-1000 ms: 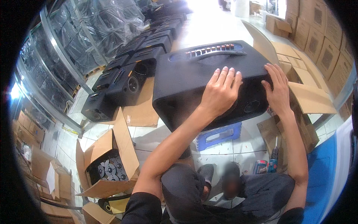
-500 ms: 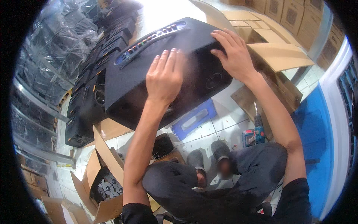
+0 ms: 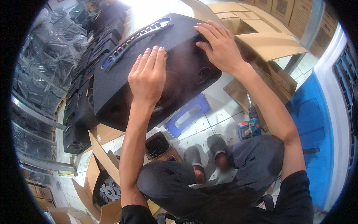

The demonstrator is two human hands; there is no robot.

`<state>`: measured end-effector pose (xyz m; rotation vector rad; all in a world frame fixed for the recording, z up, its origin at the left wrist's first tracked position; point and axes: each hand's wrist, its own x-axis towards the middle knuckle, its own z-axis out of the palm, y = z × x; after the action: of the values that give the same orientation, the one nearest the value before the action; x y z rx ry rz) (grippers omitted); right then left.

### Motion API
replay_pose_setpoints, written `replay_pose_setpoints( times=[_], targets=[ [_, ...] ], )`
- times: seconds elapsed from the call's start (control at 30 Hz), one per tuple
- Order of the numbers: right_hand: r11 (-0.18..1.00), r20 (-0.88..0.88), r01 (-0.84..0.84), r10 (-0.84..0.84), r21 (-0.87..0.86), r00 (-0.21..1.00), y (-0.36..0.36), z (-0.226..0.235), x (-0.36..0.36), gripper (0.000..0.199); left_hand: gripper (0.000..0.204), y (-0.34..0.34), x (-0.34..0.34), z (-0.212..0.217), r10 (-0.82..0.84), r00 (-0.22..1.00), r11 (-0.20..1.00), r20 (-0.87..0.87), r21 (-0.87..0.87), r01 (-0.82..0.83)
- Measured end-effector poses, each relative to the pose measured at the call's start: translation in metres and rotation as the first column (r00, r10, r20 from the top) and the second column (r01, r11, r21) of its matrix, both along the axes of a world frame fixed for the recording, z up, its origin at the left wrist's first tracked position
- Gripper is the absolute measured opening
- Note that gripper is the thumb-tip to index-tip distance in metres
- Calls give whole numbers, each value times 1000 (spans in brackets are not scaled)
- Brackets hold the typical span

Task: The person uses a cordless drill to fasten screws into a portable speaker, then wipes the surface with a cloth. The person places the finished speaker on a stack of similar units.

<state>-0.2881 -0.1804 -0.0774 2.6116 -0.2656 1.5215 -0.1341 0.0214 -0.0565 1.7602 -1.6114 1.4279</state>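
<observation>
The speaker shifted leftward in view, beneath left grip and right grip, both unclenched.

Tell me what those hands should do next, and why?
Maybe slide the left hand to the left end of the black box. That hand lies over the front edge, near the middle, and the right hand is at the right end, so one at each end might steady it.
</observation>
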Motion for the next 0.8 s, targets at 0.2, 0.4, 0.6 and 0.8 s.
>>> replay_pose_setpoints(
  times=[0.2, 0.4, 0.6, 0.8],
  targets=[
    [1000, -26, 7, -7, 28, 1000, -1, -2, -1, 46, 26, 2, -2, 0, -15, 999, 1000, -47, -2, 15],
    [1000, -73, 12, -11, 11, 997, -2, -2, -4, 69, 27, 2, -3, 0, -20, 998, 1000, -58, -11, 20],
    [997, -16, 78, -78, 18, 997, 9, -4, 4, 83, 28, 1, -4, 0, -23, 997, 1000, -75, -22, 22],
    [992, 41, 118, -120, 38, 992, 16, -7, 12, 82, 30, 1, -7, 0, -14, 995, 1000, -95, -25, 11]
  ],
)
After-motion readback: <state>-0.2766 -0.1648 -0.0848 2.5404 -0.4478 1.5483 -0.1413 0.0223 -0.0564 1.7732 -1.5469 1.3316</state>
